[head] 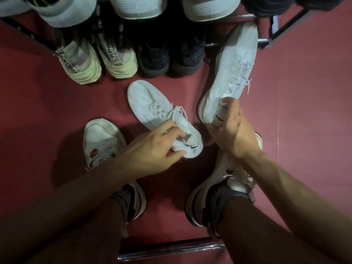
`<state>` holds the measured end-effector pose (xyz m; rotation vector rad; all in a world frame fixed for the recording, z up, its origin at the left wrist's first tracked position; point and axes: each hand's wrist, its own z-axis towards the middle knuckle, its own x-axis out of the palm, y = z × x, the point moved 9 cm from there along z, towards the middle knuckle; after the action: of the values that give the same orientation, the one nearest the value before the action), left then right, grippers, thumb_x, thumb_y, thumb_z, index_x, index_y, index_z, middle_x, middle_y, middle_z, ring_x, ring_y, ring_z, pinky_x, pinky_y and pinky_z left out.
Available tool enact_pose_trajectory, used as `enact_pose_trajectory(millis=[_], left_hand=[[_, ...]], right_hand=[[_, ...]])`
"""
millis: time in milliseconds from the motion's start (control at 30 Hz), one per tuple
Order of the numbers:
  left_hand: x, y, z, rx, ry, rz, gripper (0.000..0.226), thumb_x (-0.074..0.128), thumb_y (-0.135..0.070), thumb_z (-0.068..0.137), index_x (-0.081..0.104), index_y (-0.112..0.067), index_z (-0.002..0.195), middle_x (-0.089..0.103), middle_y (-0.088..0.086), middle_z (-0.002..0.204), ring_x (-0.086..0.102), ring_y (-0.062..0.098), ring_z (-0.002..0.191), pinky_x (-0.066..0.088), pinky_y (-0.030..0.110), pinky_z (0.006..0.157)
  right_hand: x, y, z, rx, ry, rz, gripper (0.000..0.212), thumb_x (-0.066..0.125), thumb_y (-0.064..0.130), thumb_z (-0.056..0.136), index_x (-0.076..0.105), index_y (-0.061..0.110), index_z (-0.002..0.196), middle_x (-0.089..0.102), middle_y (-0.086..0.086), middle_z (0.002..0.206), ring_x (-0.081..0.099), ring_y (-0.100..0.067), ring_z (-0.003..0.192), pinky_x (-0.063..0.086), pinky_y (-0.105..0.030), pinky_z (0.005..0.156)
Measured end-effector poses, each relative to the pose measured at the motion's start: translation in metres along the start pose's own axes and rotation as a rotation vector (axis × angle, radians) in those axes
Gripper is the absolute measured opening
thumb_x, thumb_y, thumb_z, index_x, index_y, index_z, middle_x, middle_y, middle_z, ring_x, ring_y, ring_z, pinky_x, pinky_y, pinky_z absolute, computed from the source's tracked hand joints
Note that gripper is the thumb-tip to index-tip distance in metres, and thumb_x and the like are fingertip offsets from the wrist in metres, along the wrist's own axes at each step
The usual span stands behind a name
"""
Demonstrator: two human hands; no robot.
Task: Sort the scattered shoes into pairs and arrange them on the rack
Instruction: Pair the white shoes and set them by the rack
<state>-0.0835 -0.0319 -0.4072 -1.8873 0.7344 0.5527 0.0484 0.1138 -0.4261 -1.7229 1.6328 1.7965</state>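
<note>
Two matching white knit sneakers are in my hands. My left hand point(158, 147) grips the heel collar of one white sneaker point(150, 105), which lies on the maroon floor with its toe pointing away. My right hand point(230, 130) holds the heel of the other white sneaker point(230, 73), lifted and tilted, its toe close to the rack's metal bar point(245, 16). On the rack's low level stand a pale green pair point(99, 60) and a dark pair point(171, 56). Above them are white shoe toes point(137, 6).
My own feet wear white sneakers with dark socks; the left foot's shoe point(102, 141) and the right foot's shoe point(234, 174) flank the work spot. A chrome bar point(171, 248) runs along the floor near me. Bare maroon floor point(304, 111) spreads to the right.
</note>
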Motion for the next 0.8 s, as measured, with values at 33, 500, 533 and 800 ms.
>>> enact_pose_trajectory(millis=[33,500,533,800], left_hand=[[0.005,-0.003,0.003,0.013,0.008,0.0,0.044,0.062,-0.052,0.088,0.057,-0.027,0.125,0.047,-0.018,0.12,0.053,0.004,0.078,0.055,0.041,0.079],[0.031,0.003,0.026,-0.123,0.145,-0.061,0.038,0.074,-0.05,0.081,0.051,-0.02,0.079,0.055,-0.007,0.088,0.053,0.006,0.074,0.039,0.023,0.069],[0.035,0.002,0.023,-0.124,0.179,-0.026,0.044,0.073,-0.056,0.08,0.049,-0.021,0.071,0.053,-0.006,0.09,0.052,0.007,0.078,0.04,0.025,0.07],[-0.021,-0.04,0.003,0.014,0.132,0.067,0.024,0.051,-0.037,0.097,0.052,-0.018,0.082,0.059,-0.007,0.086,0.059,0.012,0.079,0.049,0.036,0.078]], right_hand=[[0.001,-0.003,0.0,0.021,0.02,-0.01,0.057,0.073,0.027,0.086,0.045,0.011,0.133,0.06,-0.009,0.123,0.062,-0.03,0.103,0.038,-0.026,0.076],[0.01,-0.002,0.014,0.052,0.301,-0.256,0.033,0.069,0.048,0.084,0.045,0.027,0.075,0.05,0.002,0.094,0.061,-0.03,0.082,0.054,-0.044,0.073],[0.011,0.0,0.013,0.055,0.311,-0.254,0.038,0.07,0.049,0.083,0.041,0.028,0.068,0.049,0.002,0.093,0.061,-0.03,0.081,0.054,-0.043,0.073],[-0.003,0.013,-0.016,-0.008,0.243,-0.172,0.041,0.07,0.036,0.083,0.037,0.025,0.061,0.046,0.004,0.084,0.059,-0.03,0.069,0.051,-0.042,0.062]])
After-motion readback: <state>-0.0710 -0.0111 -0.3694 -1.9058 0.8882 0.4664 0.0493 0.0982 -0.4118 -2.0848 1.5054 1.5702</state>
